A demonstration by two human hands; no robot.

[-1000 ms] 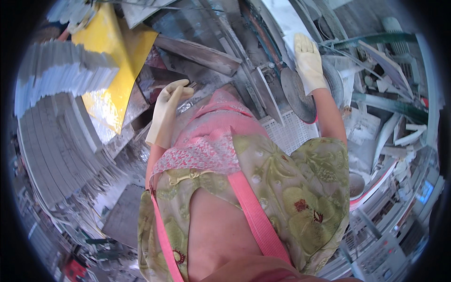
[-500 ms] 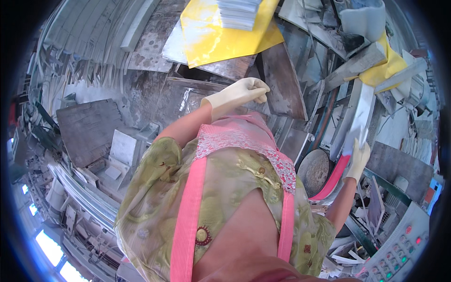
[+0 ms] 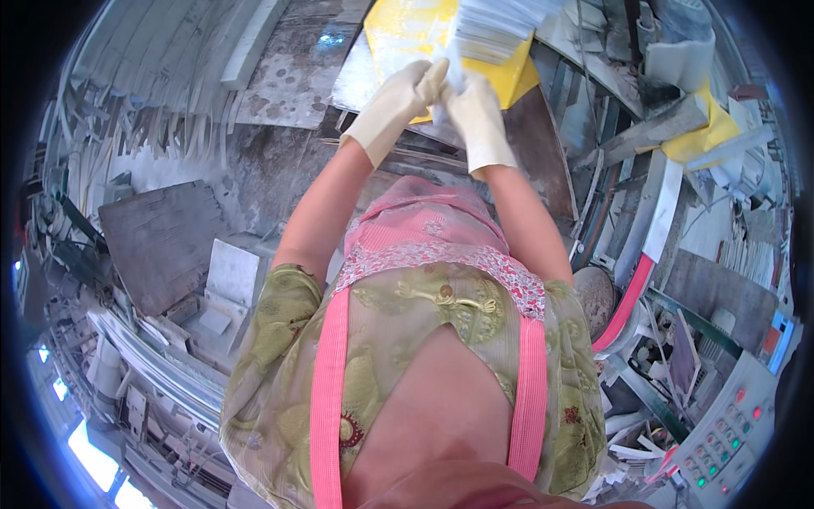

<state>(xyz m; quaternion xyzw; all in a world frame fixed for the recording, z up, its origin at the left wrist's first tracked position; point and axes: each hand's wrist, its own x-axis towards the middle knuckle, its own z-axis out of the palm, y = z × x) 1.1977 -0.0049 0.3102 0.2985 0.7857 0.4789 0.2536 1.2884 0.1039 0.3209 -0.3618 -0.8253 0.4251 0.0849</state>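
Note:
Both my hands wear cream rubber gloves and are raised together at the far middle. My left hand point(image 3: 397, 106) is closed, its fingertips against a thin whitish strip point(image 3: 454, 66). My right hand point(image 3: 476, 114) closes round the same strip from the other side. The strip is blurred, and its lower part is partly hidden between the gloves. Just beyond them, a stack of pale grey-white strips point(image 3: 500, 34) lies on a yellow sheet point(image 3: 398, 38).
Stained dark boards point(image 3: 161, 242) lie at left, and long pale strips point(image 3: 144, 51) hang at far left. On the right are a pink-and-white guard edge point(image 3: 636, 293), a round grey disc point(image 3: 595, 301) and a control panel point(image 3: 725, 433) with lit buttons.
My right hand has come from the guard edge on the right to the far middle. My left hand has moved farther forward and slightly left. Both now meet at a whitish strip.

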